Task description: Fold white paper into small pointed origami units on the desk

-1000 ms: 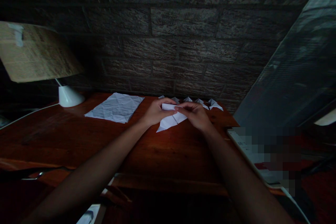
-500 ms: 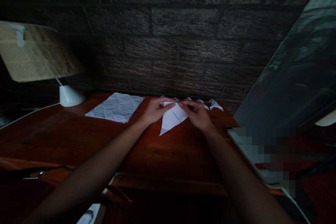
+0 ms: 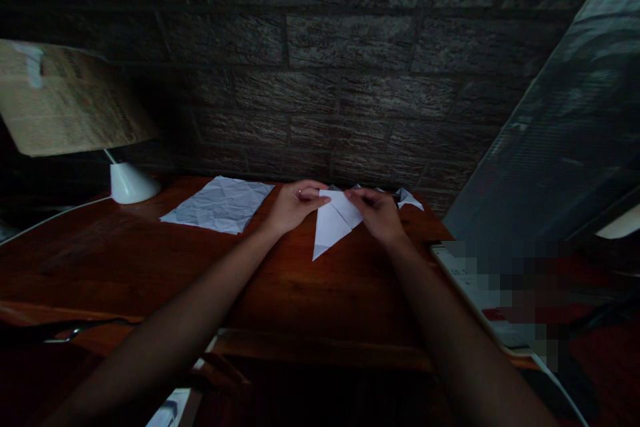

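A white sheet of folded paper [image 3: 332,219] hangs between my two hands above the wooden table, one pointed corner downward and a dark slit running diagonally across it. My left hand [image 3: 296,205] pinches its upper left edge between thumb and fingers. At the upper right edge, my right hand [image 3: 376,213] grips the paper the same way. Behind the hands stand several small folded paper shapes, partly hidden; the rightmost folded paper piece [image 3: 410,199] shows best. To the left lies a creased white paper sheet [image 3: 218,204], flat on the table.
A lamp with a white base [image 3: 131,183] and a brownish shade [image 3: 70,100] stands at the left, its cord trailing off. The wooden table [image 3: 125,260] backs onto a dark brick wall [image 3: 320,97]. At the right edge lies a flat pale object [image 3: 457,277], partly blurred out.
The folded paper has shifted slightly right and turned a little, its lower point swinging rightward. My left hand's fingers have moved slightly; both hands still pinch the paper.
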The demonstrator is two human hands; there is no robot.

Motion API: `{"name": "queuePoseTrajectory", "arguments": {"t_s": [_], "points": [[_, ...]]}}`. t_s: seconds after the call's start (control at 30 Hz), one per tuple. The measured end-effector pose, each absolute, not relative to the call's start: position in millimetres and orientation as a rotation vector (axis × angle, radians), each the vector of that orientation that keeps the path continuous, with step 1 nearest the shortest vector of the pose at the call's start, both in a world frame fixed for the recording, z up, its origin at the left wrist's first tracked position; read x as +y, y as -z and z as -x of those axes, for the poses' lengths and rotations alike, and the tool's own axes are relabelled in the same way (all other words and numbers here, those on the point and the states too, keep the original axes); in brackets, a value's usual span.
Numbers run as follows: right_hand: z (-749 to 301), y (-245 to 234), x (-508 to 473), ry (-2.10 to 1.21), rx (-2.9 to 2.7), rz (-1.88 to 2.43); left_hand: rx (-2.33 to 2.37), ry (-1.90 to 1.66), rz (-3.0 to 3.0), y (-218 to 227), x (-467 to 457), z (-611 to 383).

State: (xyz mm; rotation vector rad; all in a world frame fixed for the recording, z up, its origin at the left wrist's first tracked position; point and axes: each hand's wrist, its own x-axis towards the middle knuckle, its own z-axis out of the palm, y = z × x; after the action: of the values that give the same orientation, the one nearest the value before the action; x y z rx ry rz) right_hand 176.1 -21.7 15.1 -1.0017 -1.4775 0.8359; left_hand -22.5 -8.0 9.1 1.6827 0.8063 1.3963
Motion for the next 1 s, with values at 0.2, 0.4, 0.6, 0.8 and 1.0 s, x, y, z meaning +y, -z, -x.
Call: {"name": "queuePoseTrajectory", "arguments": {"t_s": [0.2, 0.4, 0.6, 0.8, 1.0], "points": [[-174.1, -15.1, -23.2, -0.813, -1.457, 1.012, 0.862, -1.375, -1.799, -13.8, -13.2, 22.0], [-173.7, -13.8, -21.6, -0.772, -1.43, 1.006, 0.85, -1.388, -1.763, -14.7, -14.5, 21.3], [-173.6, -12.6, -21.4, -0.759, -1.439, 1.0, 0.829, -1.402, -1.649, -11.9, -10.0, 21.1], [-172.9, -15.6, -23.0, -0.789, -1.421, 0.994, 0.834, -1.398, -1.563, -12.7, -9.0, 21.1], [-172.9, -19.4, -26.2, -0.914, -1.444, 0.952, 0.824, -1.373, -1.498, -13.8, -9.9, 22.7]]}}
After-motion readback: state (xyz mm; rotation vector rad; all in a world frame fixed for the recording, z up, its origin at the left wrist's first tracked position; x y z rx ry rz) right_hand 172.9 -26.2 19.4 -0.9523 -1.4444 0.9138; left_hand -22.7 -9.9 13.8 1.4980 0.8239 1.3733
